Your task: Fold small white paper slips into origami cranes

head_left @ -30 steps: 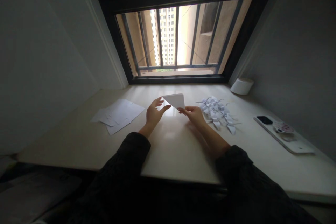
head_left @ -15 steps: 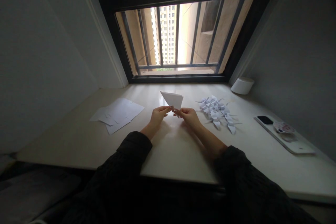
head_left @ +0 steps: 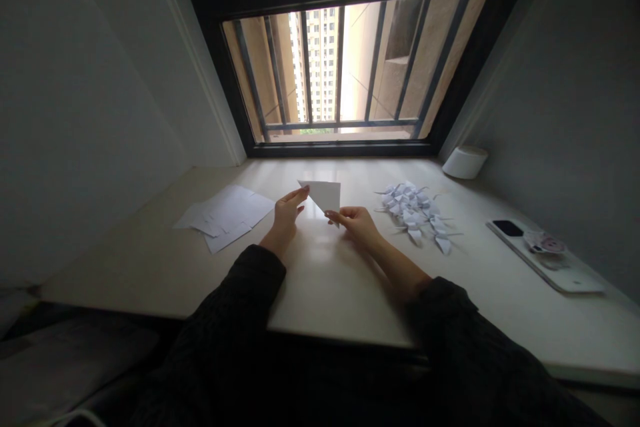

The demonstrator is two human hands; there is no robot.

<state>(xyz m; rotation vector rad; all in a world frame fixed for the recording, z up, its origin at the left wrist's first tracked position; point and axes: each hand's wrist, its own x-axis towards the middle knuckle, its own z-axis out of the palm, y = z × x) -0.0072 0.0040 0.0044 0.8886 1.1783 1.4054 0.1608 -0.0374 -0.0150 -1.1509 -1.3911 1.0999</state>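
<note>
Head view: from my remote seat, with the clock centred on the middle of the picture, the biggest thing I see is a pale ledge (head_left: 320,293), spreading from three round through six to nine and serving as work surface. At twelve a barred window (head_left: 341,67) lights it, likely why the work sits facing the glass. Two dark sleeves (head_left: 235,310) come in from five and seven, their cuffs short of the wrists, which leaves the hands unhampered.

At four lies a phone (head_left: 570,277), a round charm on its back, probably parked there out of the elbow's way. Loose paper sheets (head_left: 233,210) overlap at nine; a pile of small folded pieces (head_left: 411,210) with thin tips sits at three. I judge the two sides keep flat stock and folded pieces from mixing. At two a white container (head_left: 465,163) stands against the wall.

The left hand (head_left: 286,215) and right hand (head_left: 360,223) are apart, both on one folded paper (head_left: 325,193) at the centre. The left fingertips look closed on its slanting edge near the ten-o'clock point; the right thumb and finger pinch that edge lower, near five, seemingly to keep the layers aligned.
</note>
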